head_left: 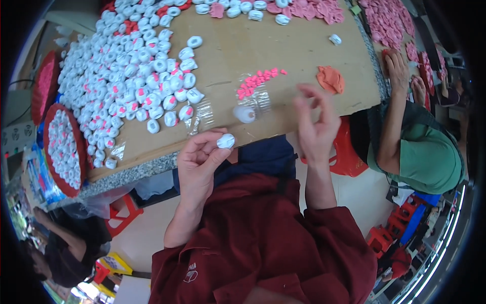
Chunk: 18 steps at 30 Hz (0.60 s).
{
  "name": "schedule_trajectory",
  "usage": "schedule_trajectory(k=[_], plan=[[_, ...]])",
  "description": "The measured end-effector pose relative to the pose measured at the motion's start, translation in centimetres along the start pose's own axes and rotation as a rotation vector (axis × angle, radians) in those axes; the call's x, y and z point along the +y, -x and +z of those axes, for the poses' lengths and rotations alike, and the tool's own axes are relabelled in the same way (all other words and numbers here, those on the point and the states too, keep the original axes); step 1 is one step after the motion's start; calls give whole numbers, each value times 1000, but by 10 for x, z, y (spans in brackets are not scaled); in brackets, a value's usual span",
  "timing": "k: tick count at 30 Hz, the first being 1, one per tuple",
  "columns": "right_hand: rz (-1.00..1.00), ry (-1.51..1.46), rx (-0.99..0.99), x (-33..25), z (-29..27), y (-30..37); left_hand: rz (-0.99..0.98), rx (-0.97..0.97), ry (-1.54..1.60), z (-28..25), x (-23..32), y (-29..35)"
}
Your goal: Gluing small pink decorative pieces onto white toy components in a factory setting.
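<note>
My left hand is closed over the table's near edge, pinching a small rounded white piece with dark lines on it between thumb and fingertips. To its right, my right hand is raised, its fingers bent and smeared by motion; whether anything is between them I cannot make out. A small translucent white container stands on the table between the hands. Just beyond it lies a scatter of tiny bright pink pieces. A crumpled orange piece lies beyond my right hand.
A large heap of white pieces, some with pink spots, covers the cardboard-topped table at left. Red trays stand at the left edge. Pink pieces lie along the far side. A co-worker in green sits at right.
</note>
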State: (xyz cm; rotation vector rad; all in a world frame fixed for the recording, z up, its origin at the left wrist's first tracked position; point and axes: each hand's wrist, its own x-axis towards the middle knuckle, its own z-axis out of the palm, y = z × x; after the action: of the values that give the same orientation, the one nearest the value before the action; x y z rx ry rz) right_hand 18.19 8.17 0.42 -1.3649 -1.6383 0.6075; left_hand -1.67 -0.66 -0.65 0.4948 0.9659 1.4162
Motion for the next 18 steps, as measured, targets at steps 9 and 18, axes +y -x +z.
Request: schedule_trajectory(k=[9,18], plan=[[133,175,131,18,-40,-20,-70,-113,-6,25,-14,-2],[-51,-148,-120,-26,3,52,-43,-153,30,36,-29,2]])
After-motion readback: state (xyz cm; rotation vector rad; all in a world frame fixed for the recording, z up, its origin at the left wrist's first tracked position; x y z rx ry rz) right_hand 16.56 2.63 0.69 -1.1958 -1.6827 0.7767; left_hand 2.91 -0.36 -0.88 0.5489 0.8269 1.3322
